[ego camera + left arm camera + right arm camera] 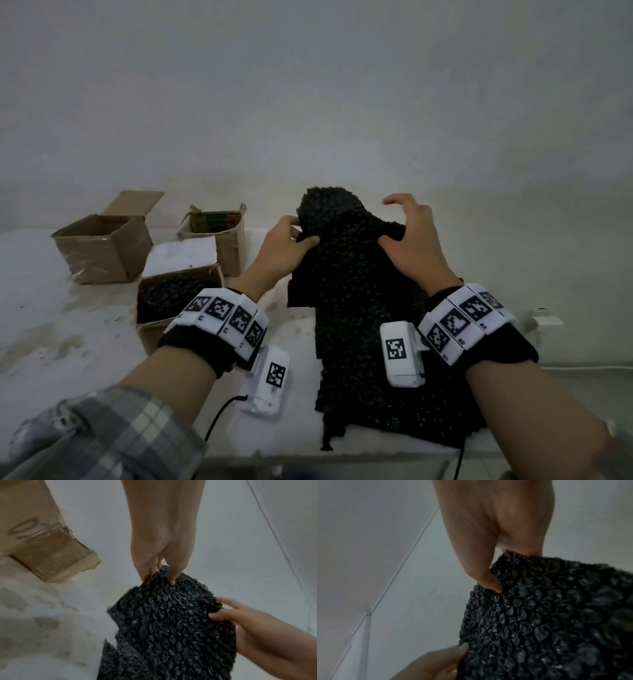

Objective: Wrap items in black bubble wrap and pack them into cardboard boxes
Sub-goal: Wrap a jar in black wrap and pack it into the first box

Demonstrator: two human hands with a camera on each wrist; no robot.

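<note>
Black bubble wrap (356, 291) pinched by both hands, item apparently hidden.

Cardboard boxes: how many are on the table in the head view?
3, all left of the black bubble wrap: an open box far left, one behind holding colourful items, one nearest the left hand, filled with black wrap. None seems hidden.

A bare packing spot, like a storeroom or small workshop: a stained white surface (68, 342) against a plain grey wall (308, 102), with open cardboard boxes (102, 246) grouped toward the surface's far left edge.
</note>
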